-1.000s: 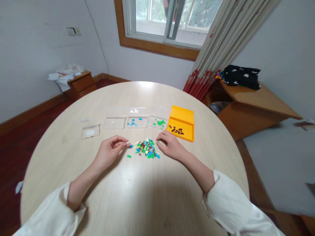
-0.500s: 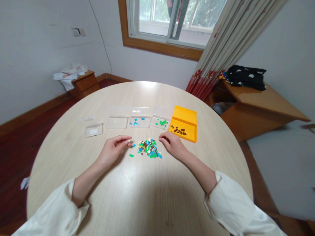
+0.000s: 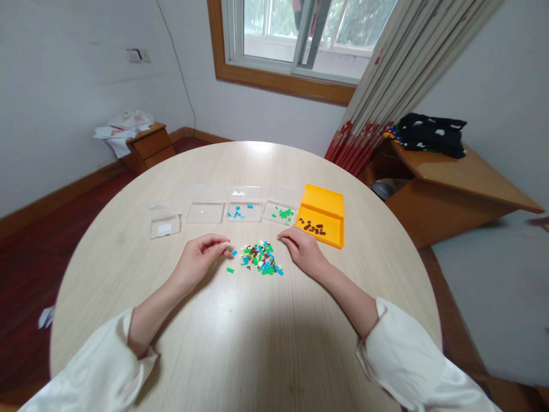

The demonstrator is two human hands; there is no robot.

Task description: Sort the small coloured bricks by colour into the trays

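Note:
My left hand [image 3: 200, 256] is closed in a pinch on a small cream brick [image 3: 227, 244], just left of a mixed pile of toy bricks [image 3: 261, 257]. Right below those fingertips lies a loose blue brick [image 3: 234, 253], and a green brick [image 3: 230, 270] lies apart nearer to me. My right hand [image 3: 302, 249] rests to the right of the pile, its fingers curled together; whatever may be between them is hidden. The pile mixes green, blue, brown, cream and a little yellow.
Behind the pile stand open boxes: a clear box [image 3: 191, 221] with one cream brick, a clear box [image 3: 259, 220] with blue bricks, another clear box [image 3: 265, 217] with green ones, and a yellow box [image 3: 340, 232] with brown ones. A small clear box [image 3: 152, 235] sits at far left.
Almost nothing differs. The view has shifted slightly; both hands stay beside the pile, and my left hand keeps its pinch on the cream brick.

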